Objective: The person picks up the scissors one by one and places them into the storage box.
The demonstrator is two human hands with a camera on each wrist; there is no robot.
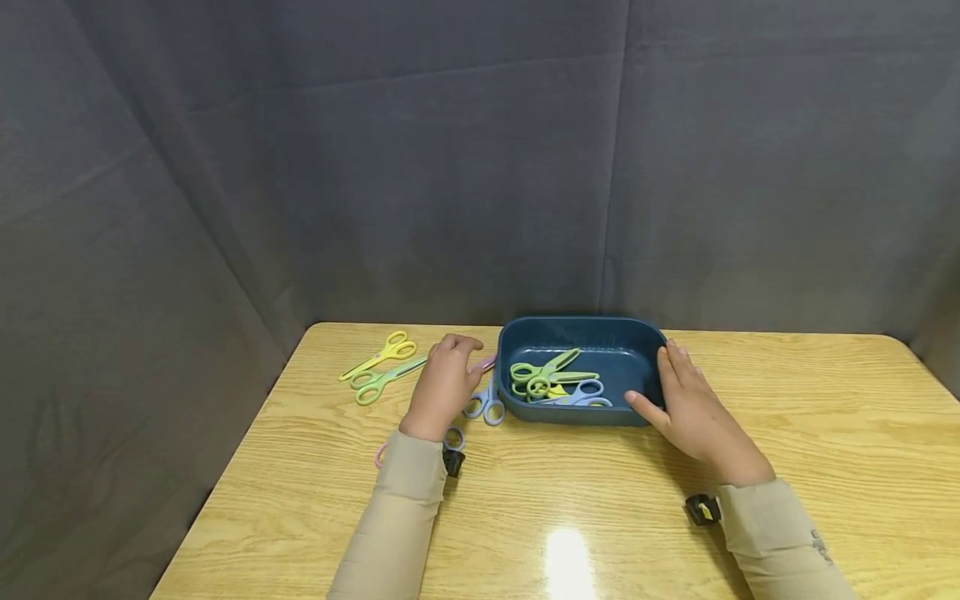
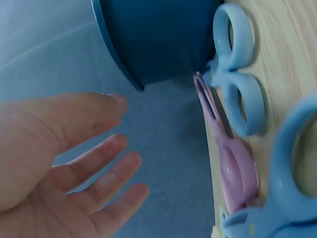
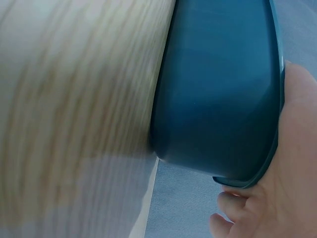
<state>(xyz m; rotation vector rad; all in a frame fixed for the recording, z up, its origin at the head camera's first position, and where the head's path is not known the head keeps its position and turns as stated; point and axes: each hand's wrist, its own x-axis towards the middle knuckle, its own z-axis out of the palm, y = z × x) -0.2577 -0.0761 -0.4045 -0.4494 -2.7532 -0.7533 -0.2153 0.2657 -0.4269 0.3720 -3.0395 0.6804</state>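
Note:
My left hand (image 1: 442,383) hovers over the table just left of a dark blue bin (image 1: 626,362), fingers loosely bent and holding nothing. Below it lie light blue scissors (image 1: 491,392) against the bin's side, and pink scissors (image 2: 240,168) show in the left wrist view. Other blue scissors (image 2: 282,208) lie closer to that camera, partly hidden by the wrist in the head view. My right hand (image 1: 690,408) rests on the bin's right end, thumb over the front rim and fingers extended along the side. Inside the bin are green scissors (image 1: 561,362), blue scissors (image 1: 576,397) and some yellow ones.
Yellow scissors (image 1: 371,361) and green scissors (image 1: 384,379) lie at the table's back left. A pink handle ring (image 1: 379,455) peeks out beside the left sleeve. Grey cloth (image 1: 450,167) hangs behind the wooden table (image 1: 825,417) and at its left.

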